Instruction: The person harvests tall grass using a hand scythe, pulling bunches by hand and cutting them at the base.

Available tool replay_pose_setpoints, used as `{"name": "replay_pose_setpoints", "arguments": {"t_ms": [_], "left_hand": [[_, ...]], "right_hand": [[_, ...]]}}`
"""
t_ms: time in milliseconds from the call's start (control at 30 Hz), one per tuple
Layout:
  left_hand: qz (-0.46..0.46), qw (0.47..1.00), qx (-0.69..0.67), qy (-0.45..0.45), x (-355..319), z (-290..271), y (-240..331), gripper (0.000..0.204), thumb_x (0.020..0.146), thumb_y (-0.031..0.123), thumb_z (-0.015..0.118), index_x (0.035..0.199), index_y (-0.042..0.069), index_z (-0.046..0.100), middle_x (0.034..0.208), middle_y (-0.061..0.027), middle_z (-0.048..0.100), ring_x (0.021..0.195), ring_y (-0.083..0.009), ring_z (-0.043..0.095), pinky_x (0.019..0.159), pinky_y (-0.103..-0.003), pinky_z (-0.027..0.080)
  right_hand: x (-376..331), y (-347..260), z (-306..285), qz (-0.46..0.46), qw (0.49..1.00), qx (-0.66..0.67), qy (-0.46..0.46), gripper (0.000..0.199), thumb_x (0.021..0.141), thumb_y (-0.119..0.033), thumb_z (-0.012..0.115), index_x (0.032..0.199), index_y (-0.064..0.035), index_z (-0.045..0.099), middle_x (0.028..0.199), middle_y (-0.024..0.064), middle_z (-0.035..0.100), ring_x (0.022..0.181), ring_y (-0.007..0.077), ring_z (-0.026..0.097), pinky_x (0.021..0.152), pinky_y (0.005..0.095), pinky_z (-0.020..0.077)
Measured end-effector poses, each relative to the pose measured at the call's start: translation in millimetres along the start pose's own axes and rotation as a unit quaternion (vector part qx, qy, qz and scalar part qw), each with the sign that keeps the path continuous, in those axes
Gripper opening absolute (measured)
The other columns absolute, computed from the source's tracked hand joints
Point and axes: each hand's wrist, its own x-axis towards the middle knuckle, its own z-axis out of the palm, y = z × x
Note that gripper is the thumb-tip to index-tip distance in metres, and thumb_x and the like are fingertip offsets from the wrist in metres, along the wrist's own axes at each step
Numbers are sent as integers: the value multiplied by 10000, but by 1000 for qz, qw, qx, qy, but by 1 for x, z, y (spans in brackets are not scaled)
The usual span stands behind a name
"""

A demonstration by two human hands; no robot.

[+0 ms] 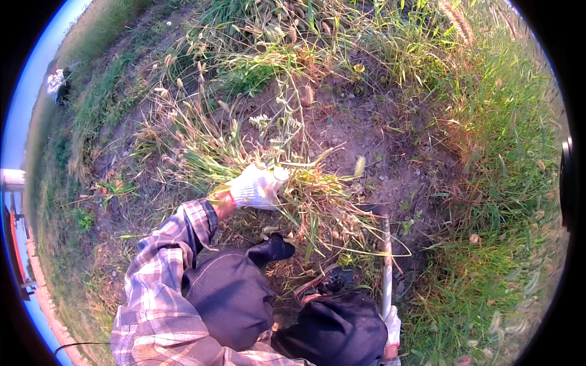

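My left hand (259,186), in a white knit glove, is closed around a bunch of cut grass (320,198). Seed heads and leaves fan out to its left, and drying stems hang down on its right. Low on the right, my right hand (392,326), also gloved in white, grips the long pale handle of a sickle (387,262). Its dark blade (371,208) lies close to the soil at the handle's far end, partly behind loose stems of the bunch. A leafy weed stalk (287,122) stands just beyond my left hand.
Bare brown soil (372,134) stretches ahead, with tall green grass (506,201) along the right and more grass at the far side. My dark shoes (271,250) and bent knees are below the bunch. A whitish object (56,82) sits far off at the left.
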Motion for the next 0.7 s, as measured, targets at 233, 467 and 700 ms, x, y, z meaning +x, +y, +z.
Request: {"name": "replay_pose_setpoints", "arguments": {"t_ms": [233,467,700], "left_hand": [[-136,986,95,5,77,-31,-3,490,762,444,650,1144,143,588,977,-79,660,769,-297,662,681,-418,520],[-179,948,152,217,116,-26,-69,192,888,247,559,1048,166,626,912,-81,628,799,-323,624,673,-458,472],[16,937,245,247,151,-2,-144,596,824,137,600,1400,92,456,1459,-135,442,1335,-315,411,1140,-384,308]], "right_hand": [[134,-103,-25,-99,954,172,223,249,905,-216,631,997,-30,492,731,186,589,651,331,601,642,420,492],[301,-270,-36,-180,948,196,174,319,901,-266,634,1040,-21,485,858,269,655,803,425,669,690,471,522],[306,-328,27,-257,954,150,-20,263,868,-200,641,973,-21,479,811,234,632,774,386,661,672,444,513]]}}
